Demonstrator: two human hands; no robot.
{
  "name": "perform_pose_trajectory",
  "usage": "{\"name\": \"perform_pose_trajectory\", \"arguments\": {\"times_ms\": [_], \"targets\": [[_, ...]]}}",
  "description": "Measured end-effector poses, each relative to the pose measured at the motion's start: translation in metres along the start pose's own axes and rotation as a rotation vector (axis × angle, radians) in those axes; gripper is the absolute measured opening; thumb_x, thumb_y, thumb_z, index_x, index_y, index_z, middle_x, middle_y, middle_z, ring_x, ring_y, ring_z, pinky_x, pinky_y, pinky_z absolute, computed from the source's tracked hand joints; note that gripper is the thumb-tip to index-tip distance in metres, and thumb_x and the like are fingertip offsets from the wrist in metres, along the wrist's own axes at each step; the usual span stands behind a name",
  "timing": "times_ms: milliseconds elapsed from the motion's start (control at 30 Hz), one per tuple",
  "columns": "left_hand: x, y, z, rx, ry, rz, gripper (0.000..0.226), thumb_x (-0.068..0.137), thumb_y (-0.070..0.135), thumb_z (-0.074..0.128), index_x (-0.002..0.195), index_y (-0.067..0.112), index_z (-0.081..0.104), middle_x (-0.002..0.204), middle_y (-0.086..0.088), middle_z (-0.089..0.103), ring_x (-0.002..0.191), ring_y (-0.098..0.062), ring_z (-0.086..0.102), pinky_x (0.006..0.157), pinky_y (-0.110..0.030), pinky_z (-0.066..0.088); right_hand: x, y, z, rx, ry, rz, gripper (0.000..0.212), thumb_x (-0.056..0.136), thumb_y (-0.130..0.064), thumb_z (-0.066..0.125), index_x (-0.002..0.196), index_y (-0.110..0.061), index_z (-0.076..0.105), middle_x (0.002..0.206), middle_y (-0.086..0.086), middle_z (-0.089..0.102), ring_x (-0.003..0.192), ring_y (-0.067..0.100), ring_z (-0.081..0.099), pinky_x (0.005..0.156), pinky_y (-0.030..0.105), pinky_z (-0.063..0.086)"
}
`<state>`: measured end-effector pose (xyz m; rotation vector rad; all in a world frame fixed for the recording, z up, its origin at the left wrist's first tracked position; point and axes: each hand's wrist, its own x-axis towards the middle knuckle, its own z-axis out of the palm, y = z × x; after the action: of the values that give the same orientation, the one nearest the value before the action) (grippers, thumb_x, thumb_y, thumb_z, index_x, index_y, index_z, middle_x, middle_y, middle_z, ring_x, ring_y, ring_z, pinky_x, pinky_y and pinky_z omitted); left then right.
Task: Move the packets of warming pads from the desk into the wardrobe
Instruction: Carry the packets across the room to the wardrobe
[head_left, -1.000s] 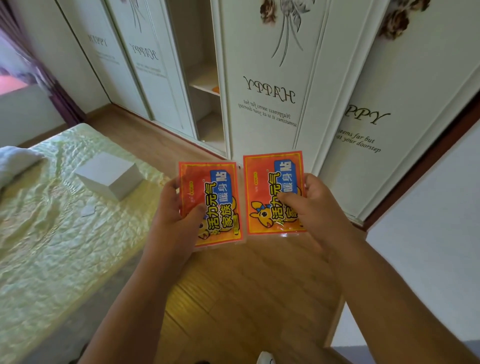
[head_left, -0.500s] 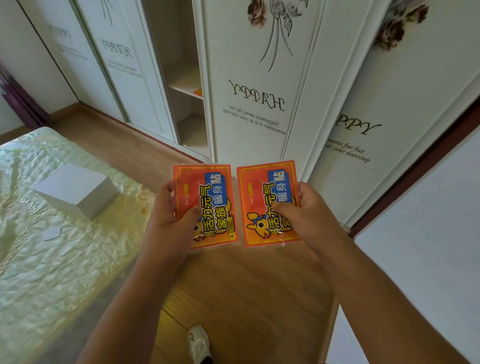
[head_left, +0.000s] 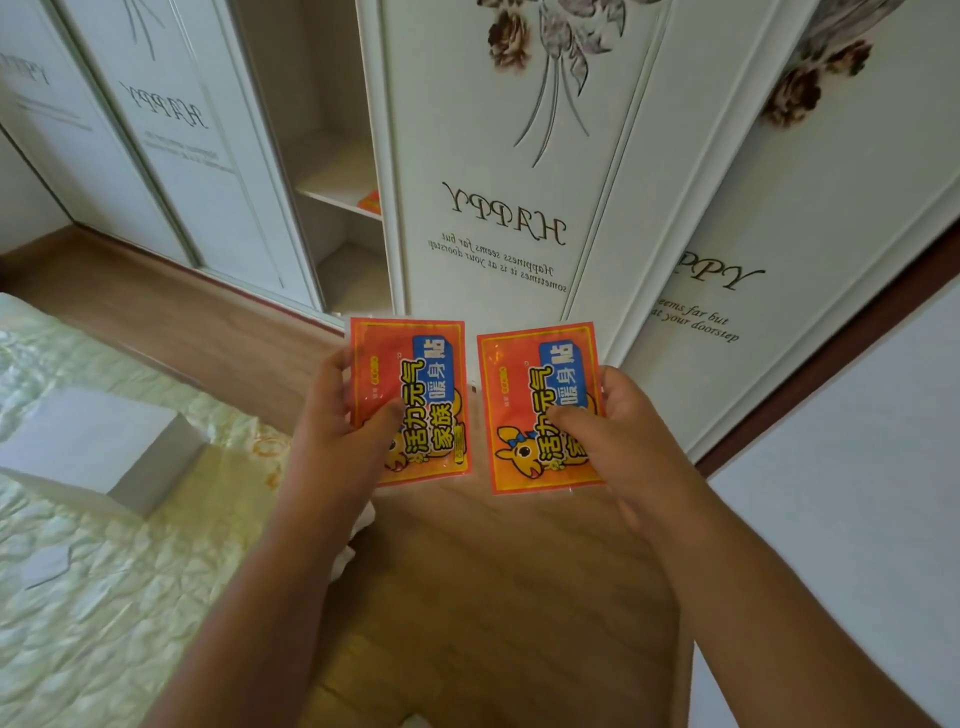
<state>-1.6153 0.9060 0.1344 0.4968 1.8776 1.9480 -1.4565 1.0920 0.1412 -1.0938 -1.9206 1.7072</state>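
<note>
2 packets (head_left: 415, 395), held apart, near wardrobe (head_left: 332, 171) opening

Bright, sharp daylight; wide-angle edge distortion

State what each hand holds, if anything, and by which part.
The left hand pinches one warming-pad packet at its lower left edge; the right hand pinches the other packet at its lower right edge.

Orange packet on wardrobe shelf (head_left: 370, 201) mostly hidden behind door (head_left: 493, 171).
</note>
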Motion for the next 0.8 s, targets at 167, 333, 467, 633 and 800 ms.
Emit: {"name": "perform_pose_trajectory", "arguments": {"times_ms": [167,333,467,633,800], "targets": [[0.03,-0.006,-0.016,0.01,-0.016,-0.001,0.049,0.099,0.009,0.069,0.108,0.057,0.061,0.104,0.003,0.082,0.088,-0.025,0.082,0.069,-0.052,0.066,0.025,-0.005,0.019,-0.015,0.016,0.013,0.027,0.092,-0.024,0.073,0.114,-0.036,0.065,0.103,-0.009,0.082,0.088,0.014,0.081,0.088,0.053,0.064],[0.062,-0.009,-0.018,0.063,0.016,0.01,0.042,0.096,0.021,0.075,0.107,0.058,0.059,0.104,0.009,0.082,0.087,-0.019,0.082,0.068,-0.048,0.067,0.062,-0.014,0.031,-0.029,0.001,0.003,0.025,0.092,-0.023,0.073,0.113,-0.035,0.065,0.1,-0.01,0.081,0.084,0.011,0.081,0.085,0.051,0.065],[0.093,-0.009,-0.013,0.104,0.077,0.008,0.041,0.094,0.028,0.078,0.103,0.062,0.058,0.099,0.015,0.081,0.083,-0.012,0.081,0.065,-0.042,0.067,0.1,-0.023,0.035,-0.024,-0.055,-0.004,0.026,0.09,-0.029,0.074,0.112,-0.037,0.065,0.103,-0.009,0.081,0.086,0.013,0.081,0.085,0.052,0.066],[0.139,-0.003,0.005,0.115,0.171,-0.006,0.035,0.092,0.028,0.08,0.111,0.05,0.061,0.096,0.009,0.082,0.081,-0.017,0.082,0.069,-0.049,0.067,0.16,-0.047,0.029,0.007,-0.145,-0.042,0.031,0.083,-0.037,0.075,0.112,-0.038,0.065,0.104,-0.009,0.082,0.09,0.014,0.081,0.086,0.053,0.065],[0.188,0.01,0.035,0.079,0.213,0.033,0.032,0.094,0.023,0.078,0.107,0.048,0.063,0.098,0.004,0.083,0.083,-0.021,0.082,0.07,-0.047,0.067,0.226,-0.071,0.016,0.014,-0.162,-0.092,0.028,0.087,-0.037,0.077,0.112,-0.038,0.064,0.108,-0.006,0.08,0.093,0.017,0.081,0.088,0.054,0.065]]}}
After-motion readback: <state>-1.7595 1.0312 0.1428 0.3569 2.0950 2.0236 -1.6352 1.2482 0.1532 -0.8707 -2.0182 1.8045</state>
